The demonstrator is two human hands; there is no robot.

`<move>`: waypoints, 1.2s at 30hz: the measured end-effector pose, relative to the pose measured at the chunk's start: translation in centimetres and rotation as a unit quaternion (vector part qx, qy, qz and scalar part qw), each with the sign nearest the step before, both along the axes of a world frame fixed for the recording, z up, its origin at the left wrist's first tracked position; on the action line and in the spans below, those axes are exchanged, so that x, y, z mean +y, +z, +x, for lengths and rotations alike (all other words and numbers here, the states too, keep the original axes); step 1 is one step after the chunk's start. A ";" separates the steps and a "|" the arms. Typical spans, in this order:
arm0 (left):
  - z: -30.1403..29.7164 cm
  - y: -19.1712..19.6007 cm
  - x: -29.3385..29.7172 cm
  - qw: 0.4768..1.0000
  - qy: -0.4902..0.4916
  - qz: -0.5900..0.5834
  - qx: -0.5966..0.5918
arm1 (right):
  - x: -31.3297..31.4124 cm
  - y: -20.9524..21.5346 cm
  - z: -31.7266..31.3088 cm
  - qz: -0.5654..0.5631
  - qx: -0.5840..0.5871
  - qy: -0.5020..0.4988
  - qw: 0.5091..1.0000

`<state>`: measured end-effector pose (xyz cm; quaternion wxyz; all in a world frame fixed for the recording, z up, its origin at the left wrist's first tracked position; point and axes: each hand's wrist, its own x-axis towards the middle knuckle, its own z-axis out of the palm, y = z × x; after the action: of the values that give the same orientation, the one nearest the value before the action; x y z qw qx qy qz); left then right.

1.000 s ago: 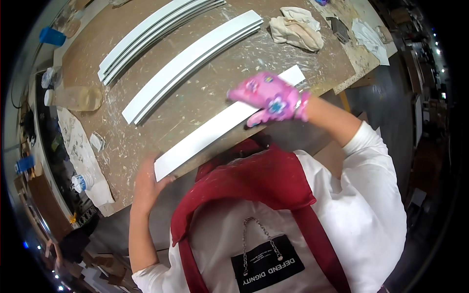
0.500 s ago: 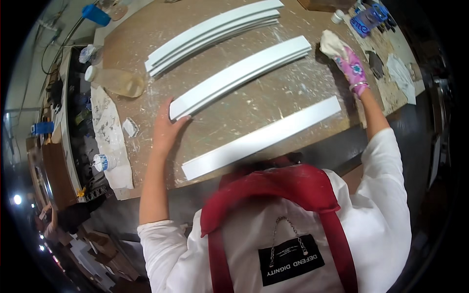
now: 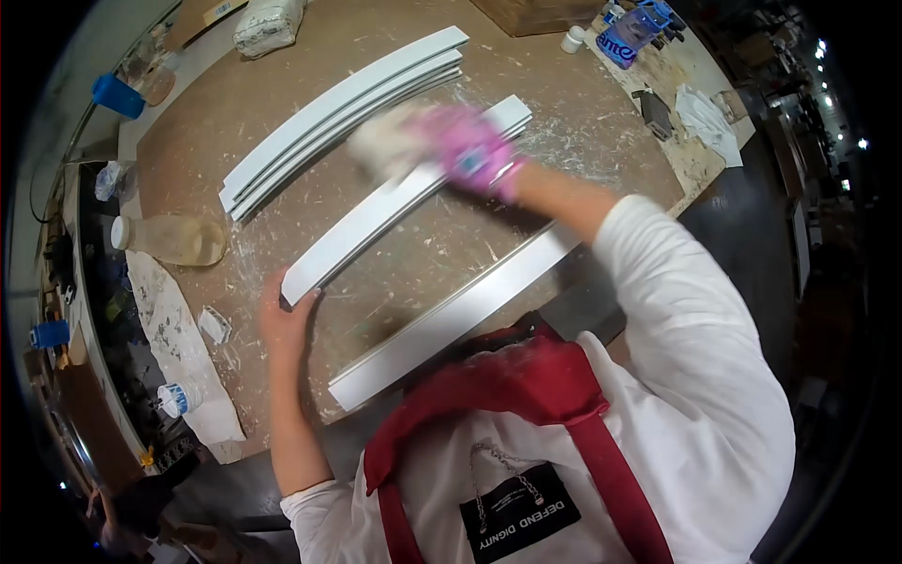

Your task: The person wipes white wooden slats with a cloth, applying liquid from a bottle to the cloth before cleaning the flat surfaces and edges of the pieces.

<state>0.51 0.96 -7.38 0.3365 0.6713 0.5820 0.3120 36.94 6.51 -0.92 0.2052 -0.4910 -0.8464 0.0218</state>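
Note:
My bare left hand [image 3: 285, 318] grips the near left end of a white trim strip [image 3: 362, 228], thumb on one side and fingers on the other. In a pink flowered glove, my right hand [image 3: 467, 148] holds a cream cloth [image 3: 387, 141], smeared by motion, over the middle of that strip. Glove and cloth hide part of the strip; its far end shows past the glove. Another white strip [image 3: 456, 315] lies at the table's front edge, close to my apron. Beyond the cloth rests a stack of several white strips [image 3: 343, 117].
A bottle of yellowish liquid [image 3: 174, 239] lies on the left of the paint-specked table [image 3: 526, 70]. Nearby are a stained paper sheet [image 3: 178, 338] and a small tub [image 3: 178, 399]. A purple bottle [image 3: 631, 36], a white cap [image 3: 574, 39] and a crumpled cloth [image 3: 707, 124] occupy the far right.
My gloved right hand has swept the cloth leftward from beyond the strip's right end to its middle. My left hand still holds the left end. The whole view has shifted and turned.

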 end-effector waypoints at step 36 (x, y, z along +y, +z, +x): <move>-1.0 7.3 -0.2 0.988 -0.015 0.153 0.033 | -1.7 2.1 5.9 -0.048 -0.074 0.008 0.996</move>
<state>-0.47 0.73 -0.04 0.2152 0.7333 0.5280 0.3704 42.89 4.80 1.16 0.1176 -0.4940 -0.8610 0.0278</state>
